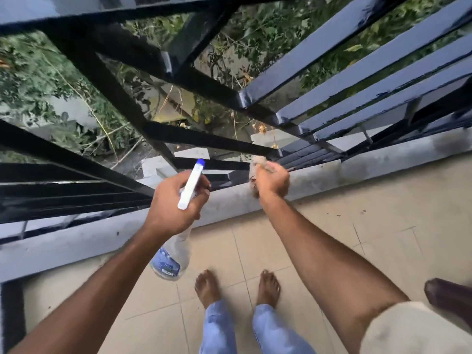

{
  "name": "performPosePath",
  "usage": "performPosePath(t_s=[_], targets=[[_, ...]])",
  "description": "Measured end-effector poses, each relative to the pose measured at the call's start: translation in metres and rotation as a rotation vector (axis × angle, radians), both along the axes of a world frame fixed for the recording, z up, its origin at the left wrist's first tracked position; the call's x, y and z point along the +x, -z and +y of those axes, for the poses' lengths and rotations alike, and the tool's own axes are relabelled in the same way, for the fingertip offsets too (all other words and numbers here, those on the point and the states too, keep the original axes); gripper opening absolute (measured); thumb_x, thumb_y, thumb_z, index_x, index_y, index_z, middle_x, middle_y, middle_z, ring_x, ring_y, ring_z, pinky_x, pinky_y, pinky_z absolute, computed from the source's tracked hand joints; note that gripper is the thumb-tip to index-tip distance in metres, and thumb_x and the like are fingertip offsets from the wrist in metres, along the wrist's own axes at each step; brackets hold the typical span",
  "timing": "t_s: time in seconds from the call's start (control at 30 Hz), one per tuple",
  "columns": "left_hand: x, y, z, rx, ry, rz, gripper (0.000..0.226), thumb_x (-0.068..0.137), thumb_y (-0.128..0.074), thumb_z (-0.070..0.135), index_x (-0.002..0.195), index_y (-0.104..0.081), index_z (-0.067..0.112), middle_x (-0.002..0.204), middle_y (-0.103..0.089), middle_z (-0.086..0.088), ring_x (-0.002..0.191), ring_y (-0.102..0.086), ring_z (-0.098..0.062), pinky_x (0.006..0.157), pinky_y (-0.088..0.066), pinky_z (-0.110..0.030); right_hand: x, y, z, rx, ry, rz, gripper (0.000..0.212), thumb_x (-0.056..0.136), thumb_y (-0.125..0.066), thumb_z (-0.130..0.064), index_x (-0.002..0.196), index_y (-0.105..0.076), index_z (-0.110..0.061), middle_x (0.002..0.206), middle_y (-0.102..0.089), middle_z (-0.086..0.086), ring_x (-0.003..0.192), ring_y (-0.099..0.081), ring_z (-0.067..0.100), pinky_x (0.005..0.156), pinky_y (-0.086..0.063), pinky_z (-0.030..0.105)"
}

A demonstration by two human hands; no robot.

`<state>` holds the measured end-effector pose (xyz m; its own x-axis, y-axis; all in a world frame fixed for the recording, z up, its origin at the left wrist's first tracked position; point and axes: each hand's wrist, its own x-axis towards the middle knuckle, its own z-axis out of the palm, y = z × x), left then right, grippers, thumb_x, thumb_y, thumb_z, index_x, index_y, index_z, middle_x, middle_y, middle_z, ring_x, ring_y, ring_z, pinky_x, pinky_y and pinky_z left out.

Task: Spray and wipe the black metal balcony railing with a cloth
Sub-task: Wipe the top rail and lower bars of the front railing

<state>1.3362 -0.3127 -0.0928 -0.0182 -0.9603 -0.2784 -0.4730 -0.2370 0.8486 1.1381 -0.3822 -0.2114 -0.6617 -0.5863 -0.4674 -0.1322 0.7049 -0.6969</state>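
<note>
Railing [207,140]: black painted metal, rigid, fixed on the concrete kerb [383,159] along the balcony's outer edge. The flat bars are glossy and probably slick once wet. It takes firm pressure and there is nothing to lift.

Cloth [254,163]: pale, soft and light, bunched in the right hand [272,180], whose fingers curl round it. It sits at the low bars just above the kerb. Contact with the metal is blurred, so I cannot tell. Judged best wrapped round a bar, so faces and edges wipe together.

Spray bottle [190,186]: clear plastic, white head, blue nozzle tip. The fill level is unclear, but it is judged light. The left hand [173,203] grips its neck, nozzle toward the lower bars.

Around: tiled floor [319,226], bare feet [207,287] near the kerb, and a dark rounded object [449,295] at the floor's right edge, unidentified. Foliage [268,34] lies below, and a dropped cloth could slip between the bars. The narrow gaps low down crowd the hand.
</note>
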Motion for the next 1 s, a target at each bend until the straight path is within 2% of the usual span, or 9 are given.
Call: performPosePath(t_s=[0.13,0.3,0.4,0.5,0.57,0.63,0.77,0.87,1.0], targets=[[0.007,0.001,0.0,0.018,-0.021,-0.006,0.013,0.092,-0.068,0.002,0.091,-0.068,0.015,0.084,-0.073,-0.01,0.05,-0.065,-0.017,0.047,-0.048,-0.016,0.018,-0.003,0.007,0.09,-0.115,-0.029,0.02,0.085,-0.071,-0.032,0.101,-0.078,-0.022,0.1,-0.077,0.001,0.092,-0.07,0.03,0.085,-0.057,0.036],[0.011,0.009,-0.001,0.015,-0.065,-0.012,0.012,0.093,-0.069,0.001,0.091,-0.069,0.013,0.079,-0.07,-0.008,0.05,-0.065,-0.016,0.046,-0.046,-0.015,0.027,-0.014,0.02,-0.006,-0.376,-0.107,0.033,0.088,-0.075,-0.03,0.12,-0.075,-0.024,0.11,-0.071,-0.01,0.096,-0.063,0.013,0.093,-0.05,0.028],[0.009,0.015,0.0,0.031,-0.07,-0.028,0.012,0.093,-0.068,0.002,0.091,-0.069,0.014,0.078,-0.071,-0.009,0.047,-0.064,-0.02,0.047,-0.047,-0.016,0.015,-0.004,0.012,0.043,-0.341,-0.045,0.034,0.086,-0.074,-0.032,0.119,-0.075,-0.026,0.118,-0.073,-0.006,0.105,-0.068,0.018,0.095,-0.053,0.031],[0.007,0.017,0.002,0.042,-0.065,-0.012,0.006,0.092,-0.068,0.01,0.089,-0.069,0.016,0.072,-0.068,-0.005,0.043,-0.064,-0.021,0.047,-0.049,-0.02,-0.004,0.006,0.003,0.133,-0.323,0.069,0.026,0.083,-0.069,-0.031,0.108,-0.078,-0.03,0.109,-0.074,0.002,0.103,-0.069,0.028,0.087,-0.055,0.032],[0.007,0.02,0.006,0.053,-0.065,0.003,0.007,0.085,-0.064,0.02,0.089,-0.069,0.017,0.07,-0.066,-0.001,0.043,-0.064,-0.021,0.047,-0.05,-0.021,0.0,0.003,0.005,0.157,-0.339,0.139,0.029,0.088,-0.067,-0.03,0.116,-0.075,-0.03,0.118,-0.066,0.005,0.108,-0.065,0.03,0.092,-0.049,0.032],[0.006,0.024,0.011,0.061,-0.084,0.004,0.004,0.087,-0.065,0.016,0.089,-0.069,0.016,0.07,-0.066,-0.003,0.043,-0.064,-0.021,0.048,-0.05,-0.021,0.016,-0.006,0.013,0.114,-0.309,0.113,0.032,0.093,-0.066,-0.03,0.125,-0.071,-0.029,0.121,-0.06,0.006,0.11,-0.063,0.031,0.092,-0.046,0.031],[0.004,0.033,0.02,0.09,-0.094,-0.027,0.008,0.089,-0.067,0.011,0.087,-0.067,0.018,0.062,-0.065,0.005,0.042,-0.064,-0.022,0.048,-0.05,-0.022,0.044,-0.02,0.038,-0.045,-0.369,-0.008,0.035,0.093,-0.069,-0.03,0.128,-0.07,-0.029,0.11,-0.058,0.0,0.094,-0.064,0.021,0.075,-0.043,0.025],[0.001,0.042,0.023,0.117,-0.095,-0.054,0.017,0.093,-0.066,-0.002,0.087,-0.067,0.014,0.061,-0.065,0.002,0.041,-0.063,-0.023,0.046,-0.049,-0.022,0.048,-0.025,0.051,-0.134,-0.487,-0.055,0.035,0.09,-0.072,-0.027,0.125,-0.072,-0.031,0.11,-0.06,-0.003,0.095,-0.064,0.016,0.081,-0.046,0.025],[-0.007,0.052,0.02,0.185,-0.067,-0.071,0.017,0.093,-0.067,0.004,0.08,-0.067,0.015,0.062,-0.066,-0.008,0.041,-0.063,-0.025,0.047,-0.049,-0.023,0.032,-0.007,0.066,-0.09,-0.515,-0.015,0.034,0.088,-0.073,-0.026,0.121,-0.073,-0.032,0.109,-0.061,-0.005,0.099,-0.065,0.018,0.088,-0.052,0.031]])
